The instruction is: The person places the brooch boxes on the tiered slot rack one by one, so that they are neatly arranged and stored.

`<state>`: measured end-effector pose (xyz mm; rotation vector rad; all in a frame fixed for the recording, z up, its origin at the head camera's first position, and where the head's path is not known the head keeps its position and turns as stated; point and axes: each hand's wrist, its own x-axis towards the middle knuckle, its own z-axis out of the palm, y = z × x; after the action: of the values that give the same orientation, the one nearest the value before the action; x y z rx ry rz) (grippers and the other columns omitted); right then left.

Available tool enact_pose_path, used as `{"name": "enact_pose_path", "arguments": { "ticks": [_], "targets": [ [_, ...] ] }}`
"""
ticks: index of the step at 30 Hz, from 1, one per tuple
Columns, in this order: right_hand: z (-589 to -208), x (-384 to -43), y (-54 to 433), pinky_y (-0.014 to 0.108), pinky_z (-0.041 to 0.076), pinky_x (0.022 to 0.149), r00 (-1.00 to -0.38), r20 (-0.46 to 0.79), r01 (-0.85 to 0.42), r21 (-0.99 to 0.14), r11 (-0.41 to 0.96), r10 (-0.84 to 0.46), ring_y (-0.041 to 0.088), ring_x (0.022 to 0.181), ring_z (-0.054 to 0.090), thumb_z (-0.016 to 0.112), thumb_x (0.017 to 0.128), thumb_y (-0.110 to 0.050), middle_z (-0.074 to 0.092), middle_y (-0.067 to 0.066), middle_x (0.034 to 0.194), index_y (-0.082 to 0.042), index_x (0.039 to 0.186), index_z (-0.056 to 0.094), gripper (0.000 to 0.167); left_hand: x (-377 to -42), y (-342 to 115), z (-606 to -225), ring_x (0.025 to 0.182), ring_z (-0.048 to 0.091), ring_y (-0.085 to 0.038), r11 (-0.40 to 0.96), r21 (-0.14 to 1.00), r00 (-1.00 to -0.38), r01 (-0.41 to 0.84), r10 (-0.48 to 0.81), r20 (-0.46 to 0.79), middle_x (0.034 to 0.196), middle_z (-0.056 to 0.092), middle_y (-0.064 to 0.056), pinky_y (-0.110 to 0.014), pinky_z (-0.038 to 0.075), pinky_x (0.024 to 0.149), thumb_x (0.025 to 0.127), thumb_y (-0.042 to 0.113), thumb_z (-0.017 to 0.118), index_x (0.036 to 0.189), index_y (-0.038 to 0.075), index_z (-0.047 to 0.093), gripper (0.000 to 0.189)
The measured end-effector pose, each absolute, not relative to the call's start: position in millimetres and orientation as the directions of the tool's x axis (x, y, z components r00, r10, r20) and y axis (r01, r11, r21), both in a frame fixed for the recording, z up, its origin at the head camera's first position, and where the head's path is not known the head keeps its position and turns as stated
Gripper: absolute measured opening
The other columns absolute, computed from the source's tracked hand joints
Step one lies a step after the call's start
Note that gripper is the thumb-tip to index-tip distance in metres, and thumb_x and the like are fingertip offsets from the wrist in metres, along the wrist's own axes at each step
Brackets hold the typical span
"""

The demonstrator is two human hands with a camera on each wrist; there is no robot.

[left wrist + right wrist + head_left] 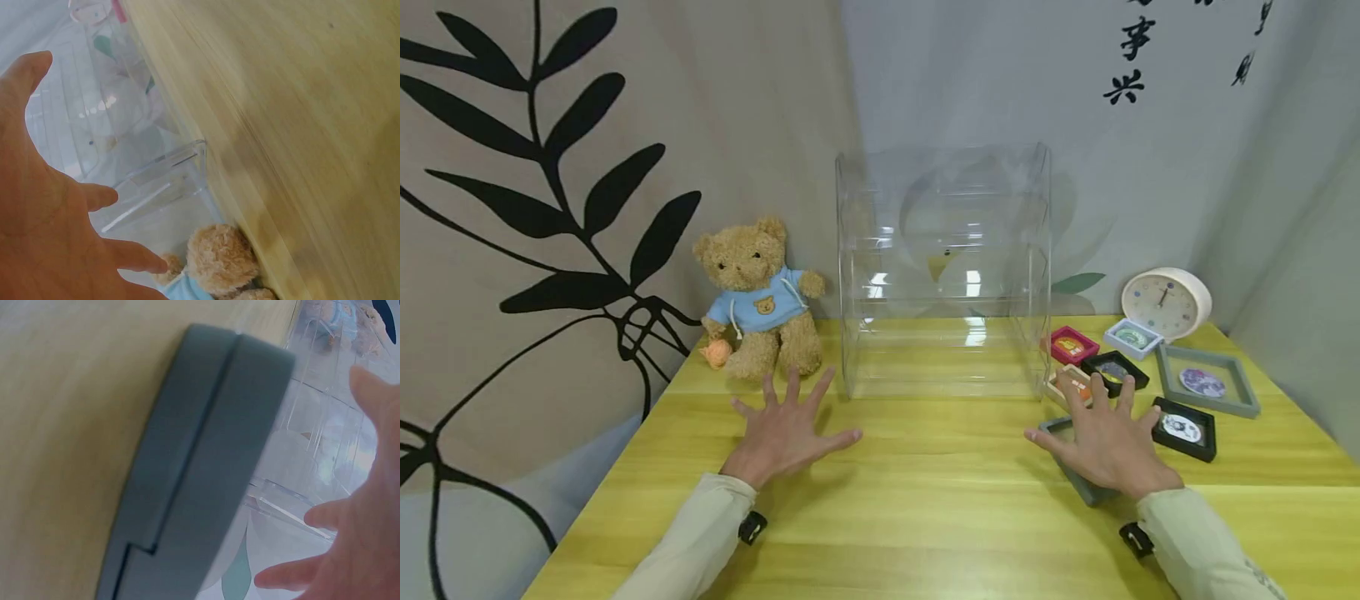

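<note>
My left hand (786, 437) hovers over the left side of the table with fingers spread, holding nothing. Straight, splayed fingers also mark my right hand (1105, 442), held above a grey frame (1086, 487) that it partly hides. In the right wrist view that grey frame (194, 456) looms large beside the hand, a narrow seam along its edge. Between and beyond both hands stands a transparent tiered display case (940, 390). Several small display frames lie past my right fingertips, among them a black frame with a white disc (1183, 428) and an orange-centred frame (1070, 385).
A teddy bear (763, 304) in a blue hoodie sits left of the case, a small orange item (717, 353) by its paw. At the back right are a round white clock (1167, 302), a red frame (1070, 344) and a large grey frame (1206, 382). Curtains hang behind.
</note>
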<state>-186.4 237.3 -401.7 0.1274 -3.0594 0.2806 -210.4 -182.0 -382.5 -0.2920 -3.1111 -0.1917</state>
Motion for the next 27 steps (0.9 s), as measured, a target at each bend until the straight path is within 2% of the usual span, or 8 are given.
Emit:
{"name": "enact_pose_path", "arguments": {
  "ticks": [5,8,11,14,16,18,23,27],
  "targets": [
    [-401.9,-186.5,239.1,0.098,0.005,0.093,-0.993,0.091,-0.090,-0.178,0.980,-0.075,0.077,0.137,0.002,0.044,0.087,-0.082,0.018,0.040,0.158,-0.015,0.161,0.019,0.103,-212.2,-182.7,-381.5,0.146,0.007,-0.064,0.974,0.123,-0.982,0.190,0.189,0.021,0.166,0.016,-0.027,-0.096,0.004,0.096,0.080,0.091,0.039,0.162,0.032,0.008,0.106],
    [-400.1,-185.8,241.2,0.097,0.006,0.093,-0.992,0.099,-0.101,-0.185,0.978,-0.083,0.077,0.137,0.004,0.045,0.088,-0.081,0.019,0.041,0.157,-0.015,0.161,0.018,0.102,-215.8,-183.8,-379.9,0.147,0.011,-0.063,0.964,0.167,-0.978,0.208,0.207,0.024,0.166,0.017,-0.027,-0.093,0.009,0.100,0.083,0.088,0.041,0.163,0.028,0.003,0.106],
    [-398.7,-185.7,245.0,0.096,0.009,0.094,-0.991,0.100,-0.107,-0.196,0.975,-0.089,0.077,0.136,0.006,0.047,0.090,-0.077,0.021,0.041,0.156,-0.018,0.161,0.017,0.098,-221.8,-186.0,-378.8,0.148,0.016,-0.060,0.931,0.265,-0.968,0.251,0.248,0.043,0.166,0.016,-0.025,-0.088,0.016,0.107,0.090,0.078,0.046,0.163,0.022,0.001,0.103],
    [-399.1,-186.2,250.3,0.094,0.016,0.096,-0.991,0.095,-0.114,-0.202,0.973,-0.096,0.078,0.135,0.010,0.048,0.092,-0.074,0.023,0.041,0.156,-0.020,0.162,0.016,0.093,-230.0,-188.8,-379.1,0.151,0.019,-0.051,0.864,0.395,-0.948,0.313,0.307,0.080,0.169,0.011,-0.018,-0.075,0.021,0.118,0.096,0.064,0.051,0.163,0.018,-0.001,0.096],
    [-399.5,-186.7,254.7,0.091,0.023,0.096,-0.988,0.106,-0.134,-0.208,0.969,-0.114,0.078,0.134,0.015,0.049,0.094,-0.070,0.027,0.042,0.154,-0.019,0.161,0.018,0.090,-236.4,-189.9,-380.1,0.154,0.020,-0.045,0.806,0.468,-0.930,0.361,0.348,0.119,0.171,0.008,-0.013,-0.067,0.021,0.123,0.099,0.056,0.055,0.163,0.019,-0.002,0.093],
    [-400.5,-186.9,259.9,0.089,0.029,0.094,-0.984,0.116,-0.158,-0.222,0.962,-0.134,0.079,0.131,0.019,0.052,0.096,-0.065,0.031,0.044,0.151,-0.016,0.161,0.020,0.087,-243.1,-189.1,-380.7,0.154,0.020,-0.041,0.753,0.522,-0.913,0.401,0.376,0.159,0.171,0.006,-0.009,-0.062,0.021,0.125,0.099,0.051,0.056,0.163,0.024,-0.004,0.092],
    [-403.4,-185.9,273.4,0.082,0.039,0.094,-0.973,0.140,-0.217,-0.317,0.923,-0.181,0.069,0.129,0.036,0.061,0.098,-0.047,0.041,0.044,0.142,-0.008,0.158,0.027,0.079,-260.2,-181.4,-379.3,0.152,0.027,-0.044,0.667,0.606,-0.898,0.433,0.378,0.226,0.170,0.012,-0.008,-0.067,0.026,0.121,0.100,0.045,0.059,0.160,0.040,-0.006,0.088],
    [-406.2,-185.3,279.9,0.079,0.040,0.098,-0.967,0.137,-0.252,-0.370,0.894,-0.215,0.062,0.128,0.042,0.063,0.098,-0.041,0.042,0.041,0.144,-0.007,0.158,0.028,0.077,-273.1,-176.7,-378.2,0.148,0.035,-0.044,0.612,0.664,-0.899,0.430,0.361,0.249,0.170,0.015,-0.007,-0.063,0.036,0.118,0.100,0.036,0.060,0.162,0.036,0.001,0.085]
  ]
}}
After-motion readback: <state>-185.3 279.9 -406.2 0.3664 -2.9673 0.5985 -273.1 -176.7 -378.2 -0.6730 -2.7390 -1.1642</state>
